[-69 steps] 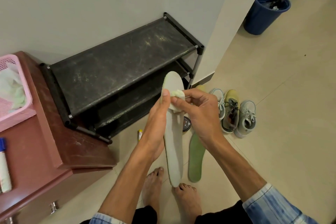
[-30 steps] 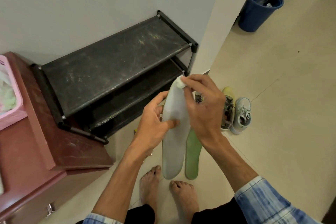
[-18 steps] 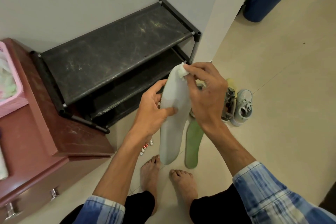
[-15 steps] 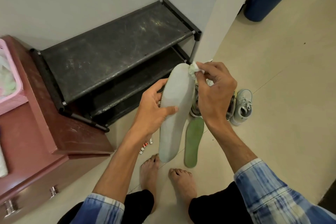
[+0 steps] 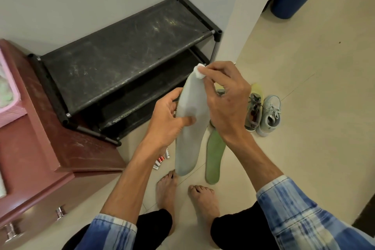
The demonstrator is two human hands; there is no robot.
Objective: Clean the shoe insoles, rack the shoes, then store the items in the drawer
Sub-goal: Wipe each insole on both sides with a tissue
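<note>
Left grip: left hand held the grey insole at mid-length, thumb pressed across the near face and fingers curled behind.
Insole: upright, toe end above the grip; heel end hung below it, over the bare feet.
Right grip: right hand pinched a small white wad in its fingertips and pressed it to the toe tip, well above the left thumb.
Change: two seconds earlier the wad sat on the forefoot, just above the left thumb. Half a second earlier it was at the toe's right edge; now it had reached the very tip.
Reading: the wiping stroke on this face looked finished; probably a turn-over or a swap next.
Below right wrist: green insole lay flat on the floor.
Beyond right hand: sneakers on the floor, not yet on the shoe rack.
Progress: early; racking and drawer steps untouched.
</note>
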